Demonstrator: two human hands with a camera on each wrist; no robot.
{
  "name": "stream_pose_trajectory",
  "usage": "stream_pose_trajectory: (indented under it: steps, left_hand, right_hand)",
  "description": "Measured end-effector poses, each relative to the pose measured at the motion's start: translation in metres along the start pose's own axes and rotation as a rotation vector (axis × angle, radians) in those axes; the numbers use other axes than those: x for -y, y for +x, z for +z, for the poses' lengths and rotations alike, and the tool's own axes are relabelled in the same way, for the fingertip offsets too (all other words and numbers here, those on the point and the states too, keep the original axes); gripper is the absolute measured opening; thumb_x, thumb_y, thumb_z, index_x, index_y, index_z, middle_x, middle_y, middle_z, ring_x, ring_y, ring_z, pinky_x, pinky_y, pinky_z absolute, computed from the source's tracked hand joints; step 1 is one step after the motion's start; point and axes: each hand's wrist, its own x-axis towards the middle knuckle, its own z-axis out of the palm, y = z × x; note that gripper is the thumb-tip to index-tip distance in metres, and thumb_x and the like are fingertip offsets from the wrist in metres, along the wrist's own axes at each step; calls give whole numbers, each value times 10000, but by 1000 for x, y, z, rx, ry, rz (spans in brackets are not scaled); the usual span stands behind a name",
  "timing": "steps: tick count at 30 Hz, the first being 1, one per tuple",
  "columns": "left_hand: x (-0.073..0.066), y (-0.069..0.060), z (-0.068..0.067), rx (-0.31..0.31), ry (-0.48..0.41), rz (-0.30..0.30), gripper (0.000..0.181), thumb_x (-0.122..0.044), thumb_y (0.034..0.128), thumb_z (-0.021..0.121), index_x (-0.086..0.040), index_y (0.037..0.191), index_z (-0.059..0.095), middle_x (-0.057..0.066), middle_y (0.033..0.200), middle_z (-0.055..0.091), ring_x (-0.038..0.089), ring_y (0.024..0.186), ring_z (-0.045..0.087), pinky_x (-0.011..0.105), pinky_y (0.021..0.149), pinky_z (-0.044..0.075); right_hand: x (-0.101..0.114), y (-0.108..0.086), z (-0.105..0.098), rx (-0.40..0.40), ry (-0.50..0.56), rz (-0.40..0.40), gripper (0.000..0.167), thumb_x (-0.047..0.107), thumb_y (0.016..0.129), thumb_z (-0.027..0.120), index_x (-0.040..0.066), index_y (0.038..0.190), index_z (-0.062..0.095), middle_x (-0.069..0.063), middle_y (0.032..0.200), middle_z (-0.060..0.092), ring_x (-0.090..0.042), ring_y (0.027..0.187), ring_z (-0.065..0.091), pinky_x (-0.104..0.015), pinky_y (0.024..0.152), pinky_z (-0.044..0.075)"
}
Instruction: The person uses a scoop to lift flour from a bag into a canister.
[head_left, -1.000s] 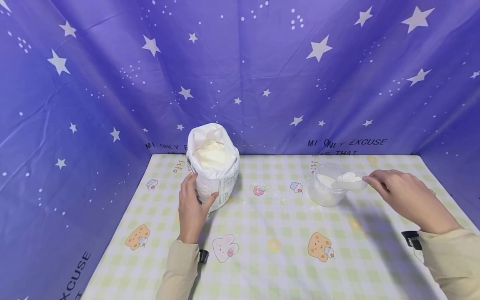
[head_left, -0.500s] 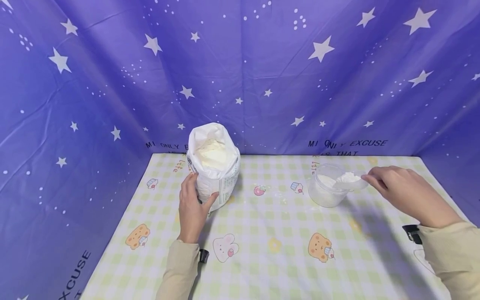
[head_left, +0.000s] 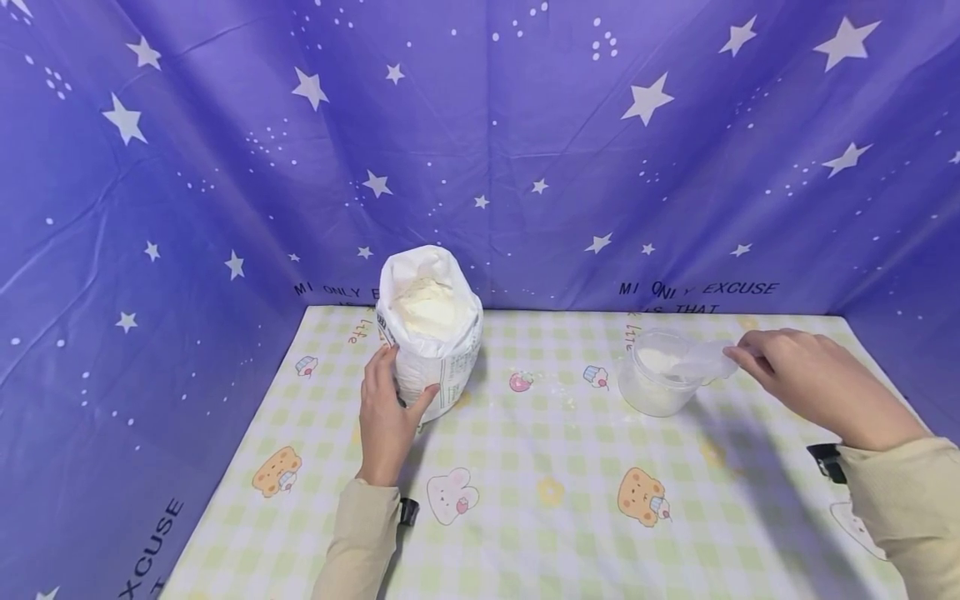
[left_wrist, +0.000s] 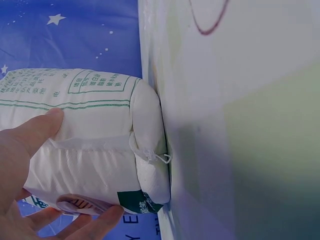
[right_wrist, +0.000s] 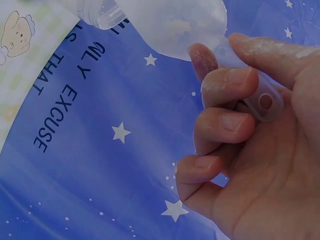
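Observation:
An upright white bag (head_left: 431, 367) of pale powder stands at the table's back left, its top spread apart. My left hand (head_left: 388, 421) curls its thumb and fingers round the lower near side; the left wrist view shows them on the bag (left_wrist: 90, 160). On the right, a clear round tub (head_left: 654, 392) holds white powder. My right hand (head_left: 817, 387) grips the handle of a translucent scoop (head_left: 705, 360), whose bowl is tilted over the tub's right rim. In the right wrist view, powder dusts the fingers around the scoop handle (right_wrist: 270, 102).
A checked cloth with cartoon prints covers the table (head_left: 517, 533). Traces of powder (head_left: 558, 396) lie between bag and tub. A blue star-patterned curtain (head_left: 510, 150) rises behind the table and along both sides.
The scoop has turned over towards the tub, and the white heap seen in it before no longer shows. My left hand keeps its hold on the bag.

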Motion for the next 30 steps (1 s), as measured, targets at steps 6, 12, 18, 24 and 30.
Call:
stream_pose_trajectory:
  steps: [6,12,18,24,30]
  left_hand:
    - [0,0,0,11,-4,-6,827,-333,791,843,-87,1455,415,153,1500,397,369,1353,417,544,1088,395]
    - [0,0,0,7,-4,-3,829,-330,789,845,-90,1455,414,152,1499,398,375,1342,424,558,1069,409]
    - [-1,0,0,-6,-4,10,834,-328,782,851,-82,1451,418,157,1491,406,379,1336,429,563,1060,417]
    - [-2,-1,0,-25,-8,32,839,-307,767,862,-61,1440,426,171,1476,417,388,1323,441,568,1049,422]
    - [-2,-1,-1,-18,-5,32,843,-305,771,860,-60,1445,418,173,1479,412,392,1322,440,561,1060,413]
  right_hand:
    - [1,-1,-2,6,1,16,234,157,996,576,116,767,599,69,608,417,-98,560,367,-299,564,347]
    - [4,-4,0,-43,-6,14,228,128,988,582,94,763,596,62,606,426,-97,554,359,-289,550,336]
    - [9,-5,2,-143,1,-9,181,122,968,605,54,806,645,51,628,511,-86,568,422,-341,557,410]
    - [18,-2,2,-242,1,-24,293,142,972,593,132,688,521,51,580,401,-119,556,385,-337,556,349]
    - [27,2,0,-301,27,-27,209,148,965,606,70,771,616,13,626,504,-173,610,480,-384,588,384]
